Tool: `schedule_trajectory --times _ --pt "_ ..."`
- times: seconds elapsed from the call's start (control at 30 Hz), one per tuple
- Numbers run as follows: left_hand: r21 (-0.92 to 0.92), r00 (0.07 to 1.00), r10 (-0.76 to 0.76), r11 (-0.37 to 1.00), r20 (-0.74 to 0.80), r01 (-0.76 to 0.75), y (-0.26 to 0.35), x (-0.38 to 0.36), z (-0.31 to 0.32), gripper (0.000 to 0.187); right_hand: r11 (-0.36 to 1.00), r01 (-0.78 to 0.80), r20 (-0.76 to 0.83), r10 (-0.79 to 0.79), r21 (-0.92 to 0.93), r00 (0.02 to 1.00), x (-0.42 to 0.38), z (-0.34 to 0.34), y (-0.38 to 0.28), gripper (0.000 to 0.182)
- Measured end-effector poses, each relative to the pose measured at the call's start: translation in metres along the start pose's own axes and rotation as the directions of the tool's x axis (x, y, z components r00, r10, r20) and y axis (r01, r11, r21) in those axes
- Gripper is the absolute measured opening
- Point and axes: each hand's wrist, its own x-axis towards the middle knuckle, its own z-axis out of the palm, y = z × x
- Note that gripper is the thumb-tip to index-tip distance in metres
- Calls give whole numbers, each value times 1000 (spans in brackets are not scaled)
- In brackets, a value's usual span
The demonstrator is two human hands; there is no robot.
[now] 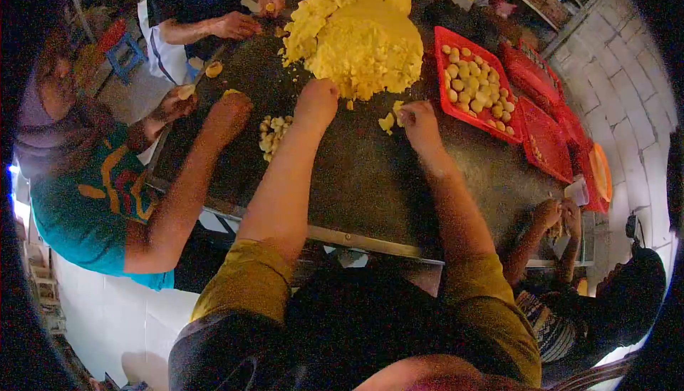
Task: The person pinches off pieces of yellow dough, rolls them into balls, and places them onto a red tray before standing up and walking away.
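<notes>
A big mound of crumbly yellow dough (367,49) sits at the far middle of the dark table. My left hand (318,99) is closed at the mound's near left edge, with its fingers turned away, so what they hold is hidden. To the right of the mound, my right hand (420,121) has its fingers closed by a small torn piece of yellow dough (388,121) and appears to grip part of it. Left of my left forearm lies a little pile of pale chunks (272,134).
A red tray (456,116) full of round dough balls stands at the right, with more red trays (545,141) beside it. Co-workers' hands (239,26) work on the far left, a near-left forearm (203,156) lies close to mine, and other hands (559,216) are at the right corner.
</notes>
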Motion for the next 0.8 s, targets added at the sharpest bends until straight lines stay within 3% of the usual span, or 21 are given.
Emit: schedule_trajectory --times 0.03,0.1,0.17,0.3,0.43,0.5,0.53,0.57,0.6,0.63,0.7,0.8 --pt "-6 1000 4 1000 7 -4 2 -2 -1 13 1000 -4 8 3 3 1000 -3 1 -3 11" --pt "1 999 -19 1000 36 19 7 -2 -4 13 952 -17 -77 43 305 996 -8 7 -13 14" --pt "12 998 -35 999 61 34 8 0 -3 12 971 30 -67 -15 238 998 -11 14 -27 17" --pt "-12 998 24 1000 -57 -25 -1 4 13 13 988 130 38 -134 80 990 -17 25 -26 23" --pt "-22 997 -1 1000 -77 -1 3 2 8 17 978 85 111 -108 192 988 -7 31 -9 22" --pt "6 999 -3 1000 -44 3 4 3 6 16 802 -156 30 170 577 985 -6 21 -12 27" --pt "26 1000 -21 999 -15 21 5 2 6 15 802 -158 23 177 576 984 -5 10 -17 27" --pt "24 1000 -17 1000 -11 17 6 1 6 15 507 -207 27 340 837 940 -3 -3 -21 25" --pt "30 1000 -20 999 -13 20 7 0 5 15 137 -178 92 478 974 873 -3 -13 -23 23" --pt "36 1000 -26 999 -16 26 9 -2 4 14 141 -182 94 479 973 873 -4 -22 -21 23" --pt "32 1000 -24 999 -14 24 14 -5 2 14 -446 -200 416 464 872 782 -8 -37 -16 20" --pt "27 999 -28 999 29 27 16 -2 2 14 -509 -216 491 499 833 714 -11 -41 -32 21"
